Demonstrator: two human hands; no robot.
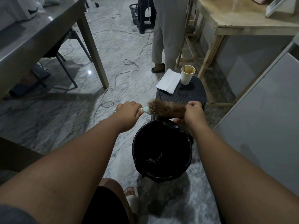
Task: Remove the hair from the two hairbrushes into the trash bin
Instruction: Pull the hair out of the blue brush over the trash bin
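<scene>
My left hand (127, 113) grips the pale green handle of a hairbrush (151, 109), held level above the far rim of the trash bin (137, 143). A thick mat of brown hair (169, 109) covers the brush head. My right hand (195, 114) pinches the right end of that hair. The bin is round, lined with a black bag, and stands on the floor just below both hands, with some dark clumps at its bottom. Only one hairbrush is in view.
A black plastic stool (182, 94) behind the bin carries a paper cup (187, 75) and a white napkin (169, 80). A person (168, 34) stands beyond it. Cables (129, 65) trail over the marble floor. A grey table (40, 34) stands left, a wooden table (242, 18) right, a grey cabinet (265, 113) close right.
</scene>
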